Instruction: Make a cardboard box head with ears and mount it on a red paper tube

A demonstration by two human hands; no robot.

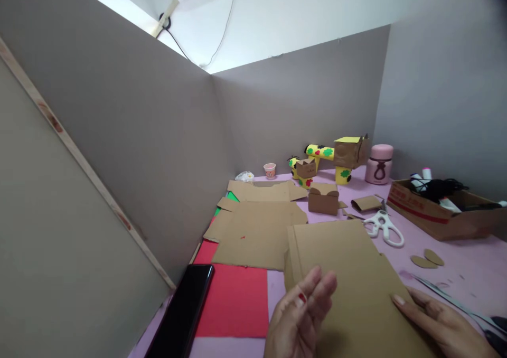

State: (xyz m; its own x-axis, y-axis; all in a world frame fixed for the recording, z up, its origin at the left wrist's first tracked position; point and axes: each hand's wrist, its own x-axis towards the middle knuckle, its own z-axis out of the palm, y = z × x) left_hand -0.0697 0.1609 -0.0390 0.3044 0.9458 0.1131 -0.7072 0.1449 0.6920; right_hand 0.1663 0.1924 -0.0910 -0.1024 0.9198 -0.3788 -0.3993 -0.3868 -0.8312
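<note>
A large folded piece of brown cardboard [348,273] is in front of me, tilted up from the table. My right hand [443,321] grips its right edge, the thumb on top and the other fingers partly behind it. Over the lower left part is my left hand [301,316], palm turned inward and fingers stretched out, holding nothing. A small red patch shows at its thumb. Close to my right hand lie black-handled scissors [455,297], blades pointing away to the left. White-handled scissors [384,228] rest beyond the cardboard's far right corner.
Flat cardboard sheets [257,231] lie over red paper [237,302] at left, beside a black phone [182,310]. A box of markers and cables [439,215] stands right. Behind are yellow spotted figures [320,152], a pink flask [379,163] and a paper cup [270,171].
</note>
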